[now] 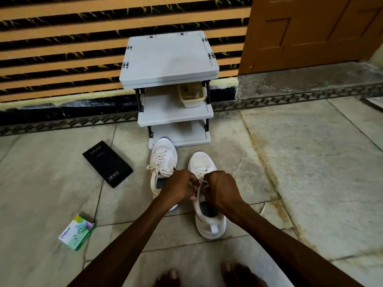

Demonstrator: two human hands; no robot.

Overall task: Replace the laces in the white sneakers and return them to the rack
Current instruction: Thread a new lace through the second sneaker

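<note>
As the left hand (179, 186) and right hand (220, 187) pinch the thin white lace (198, 192), probably knotting, the white mesh sneaker (202, 162) lies beneath, toe toward twelve o'clock, grey plastic rack (169, 56) beyond.

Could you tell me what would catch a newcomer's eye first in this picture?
At centre, the left hand and right hand pinch a white lace over the nearer white sneaker. The other sneaker, laced, stands beside it, before a grey three-shelf rack against the striped wall.

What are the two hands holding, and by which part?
The left hand and the right hand both pinch the lace of the nearer sneaker, by its loose upper part, near the top eyelets.
</note>
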